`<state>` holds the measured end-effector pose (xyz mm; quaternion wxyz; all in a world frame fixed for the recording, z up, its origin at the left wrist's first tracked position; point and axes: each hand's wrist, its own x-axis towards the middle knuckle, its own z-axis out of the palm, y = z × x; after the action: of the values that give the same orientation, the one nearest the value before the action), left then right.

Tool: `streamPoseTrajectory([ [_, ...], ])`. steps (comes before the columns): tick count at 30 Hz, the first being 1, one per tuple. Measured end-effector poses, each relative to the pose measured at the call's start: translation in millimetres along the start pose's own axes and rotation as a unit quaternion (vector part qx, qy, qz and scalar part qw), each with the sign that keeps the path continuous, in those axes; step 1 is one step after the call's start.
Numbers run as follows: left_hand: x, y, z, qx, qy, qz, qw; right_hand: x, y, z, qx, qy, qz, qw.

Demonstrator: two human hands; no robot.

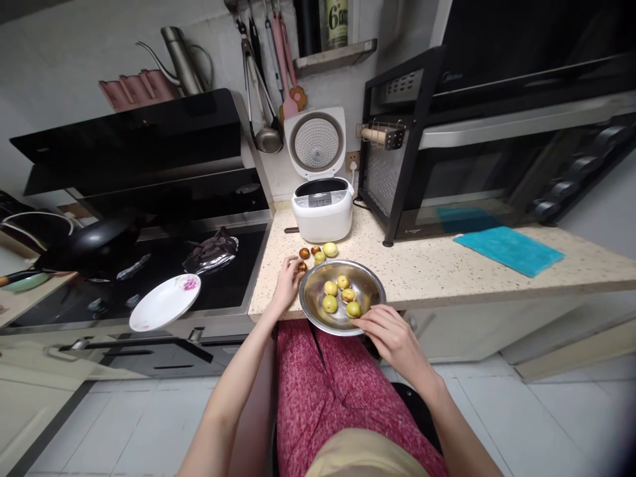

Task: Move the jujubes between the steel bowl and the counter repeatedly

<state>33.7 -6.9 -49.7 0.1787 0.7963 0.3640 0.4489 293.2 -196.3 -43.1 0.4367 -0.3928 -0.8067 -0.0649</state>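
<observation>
Bowl (pixel 342 296) rim gripped by right hand (pixel 392 334); left hand (pixel 287 285) pinches brown fruit (pixel 301 266).

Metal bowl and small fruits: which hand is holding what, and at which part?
The right hand grips the metal bowl at its near rim. The left hand pinches a small brown fruit on the countertop.

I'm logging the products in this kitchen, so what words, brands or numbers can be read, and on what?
"6", large, with smaller unreadable characters: label of the dark bottle on the wall shelf.
Display of the white rice cooker with its lid open: digits too blurred to read.
Small mark on the black oven, lower front edge: too small to read.
Nothing else legible.
</observation>
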Motion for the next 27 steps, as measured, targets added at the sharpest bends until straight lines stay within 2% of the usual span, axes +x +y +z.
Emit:
streamPoseTrajectory([
  [6,-11.7,24.8,-11.3,-0.054,0.111,0.011,0.992,3.1,-1.6,-0.2,0.007,-0.011,-0.001,1.0],
  [9,-18.0,46.9,-20.5,-0.061,0.119,0.036,0.99,4.7,-2.5,1.4,0.004,-0.01,-0.006,1.0],
  [12,-21.9,72.9,-30.4,-0.048,0.063,0.071,0.994,5.3,-3.5,4.2,0.005,-0.007,-0.006,1.0],
  [15,-23.5,94.0,-35.8,-0.022,-0.032,0.099,0.994,5.4,-3.7,6.5,0.002,-0.002,-0.015,1.0],
  [20,-24.1,103.4,-30.9,0.036,-0.16,0.08,0.983,4.6,-1.9,8.4,-0.006,0.01,-0.027,1.0],
  [23,-23.1,99.7,-25.7,0.082,-0.192,0.071,0.975,3.7,-1.1,9.2,-0.005,0.008,-0.022,1.0],
  [27,-18.8,93.6,-22.4,0.156,-0.185,0.074,0.968,3.9,-2.2,10.3,-0.007,0.008,-0.025,1.0],
])
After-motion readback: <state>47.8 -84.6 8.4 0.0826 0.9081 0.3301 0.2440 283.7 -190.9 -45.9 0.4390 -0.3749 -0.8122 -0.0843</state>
